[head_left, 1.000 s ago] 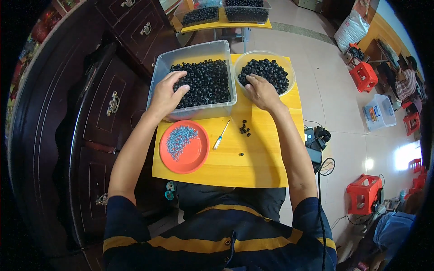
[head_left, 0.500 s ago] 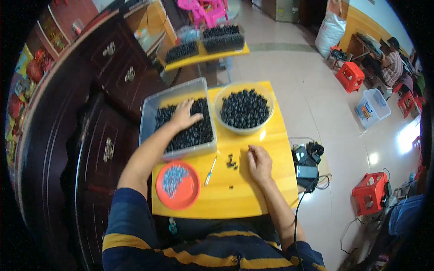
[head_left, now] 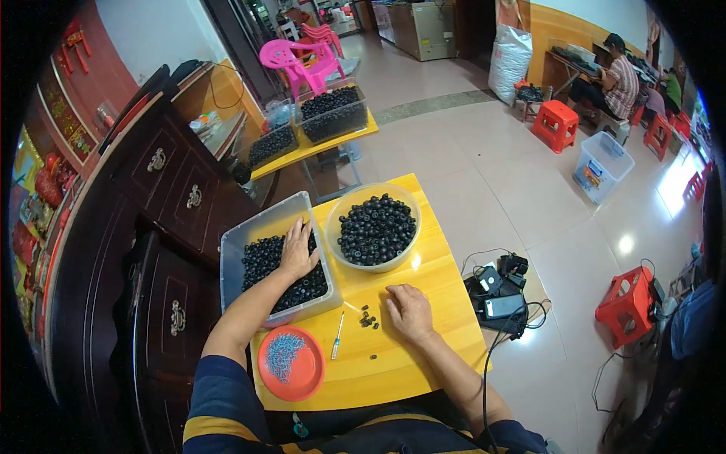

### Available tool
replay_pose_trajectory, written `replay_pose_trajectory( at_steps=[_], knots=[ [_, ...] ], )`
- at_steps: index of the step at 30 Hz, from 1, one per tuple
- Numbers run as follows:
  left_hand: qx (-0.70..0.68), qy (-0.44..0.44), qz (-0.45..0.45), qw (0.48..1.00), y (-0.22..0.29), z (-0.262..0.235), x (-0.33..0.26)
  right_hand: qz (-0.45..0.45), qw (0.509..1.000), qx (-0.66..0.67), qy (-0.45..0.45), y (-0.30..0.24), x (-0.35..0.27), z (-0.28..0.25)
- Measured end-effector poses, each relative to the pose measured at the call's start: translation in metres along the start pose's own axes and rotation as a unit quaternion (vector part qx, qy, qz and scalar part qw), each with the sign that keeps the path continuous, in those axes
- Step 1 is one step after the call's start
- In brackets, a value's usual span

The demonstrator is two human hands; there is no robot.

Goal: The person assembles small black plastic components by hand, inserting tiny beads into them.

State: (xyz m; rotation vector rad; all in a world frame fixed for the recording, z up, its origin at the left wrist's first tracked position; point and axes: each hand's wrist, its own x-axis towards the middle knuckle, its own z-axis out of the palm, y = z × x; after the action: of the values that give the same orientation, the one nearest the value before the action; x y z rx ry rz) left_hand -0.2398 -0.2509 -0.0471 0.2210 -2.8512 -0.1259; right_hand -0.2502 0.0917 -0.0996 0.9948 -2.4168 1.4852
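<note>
My left hand (head_left: 297,253) reaches into a clear plastic bin (head_left: 333,293) and lies on a bed of small black ring-like pieces (head_left: 261,261). Its fingers are stretched out, palm down, near the bin's right wall. On the yellow tabletop (head_left: 423,363) rests my right hand (head_left: 412,312), fingers loosely bent, thumb apart, nothing visible in it. Just left of it lie several small black pieces (head_left: 368,318), with a single one (head_left: 373,356) nearer me. A slim screwdriver (head_left: 337,337) lies between these and a red plate (head_left: 314,377) of small bluish-grey screw-like pieces (head_left: 281,356).
A round clear tub (head_left: 376,265) of black rounded pieces stands right of the bin. Beyond, a second yellow table (head_left: 355,137) bears more filled bins. A dark wooden cabinet (head_left: 197,257) borders the left. Cables and black devices (head_left: 503,299) sit off the right edge. Another person (head_left: 616,87) sits far right.
My view has tilted up and shifted, so the table appears lower and further left. The left hand stays in the bin, its thumb less spread. The right hand remains beside the small pieces.
</note>
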Motion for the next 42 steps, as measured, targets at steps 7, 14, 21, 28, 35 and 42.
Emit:
replay_pose_trajectory(
  at_steps=[7, 14, 21, 28, 35, 42],
  knots=[
    [-0.122, 0.021, 0.05, 0.991, -0.001, 0.005, -0.002, 0.003, 0.999, 0.032, 0.019, -0.002, 0.004, 0.003],
    [-0.124, -0.048, 0.07, 0.989, -0.006, 0.0, -0.01, -0.001, 1.0, 0.015, 0.021, -0.003, 0.004, 0.002],
    [-0.014, -0.042, 0.007, 0.999, 0.011, 0.003, 0.003, 0.006, 1.0, 0.014, -0.014, -0.003, 0.002, 0.002],
    [-0.045, 0.0, -0.054, 0.998, -0.002, 0.013, 0.012, 0.007, 1.0, 0.013, -0.011, -0.002, 0.001, 0.002],
    [0.006, -0.04, -0.057, 0.998, -0.005, 0.005, 0.018, 0.004, 1.0, 0.014, -0.01, -0.004, 0.002, 0.001],
    [0.026, 0.004, -0.01, 1.0, -0.002, -0.014, 0.012, 0.011, 1.0, 0.026, 0.011, -0.005, 0.002, 0.001]
  ],
)
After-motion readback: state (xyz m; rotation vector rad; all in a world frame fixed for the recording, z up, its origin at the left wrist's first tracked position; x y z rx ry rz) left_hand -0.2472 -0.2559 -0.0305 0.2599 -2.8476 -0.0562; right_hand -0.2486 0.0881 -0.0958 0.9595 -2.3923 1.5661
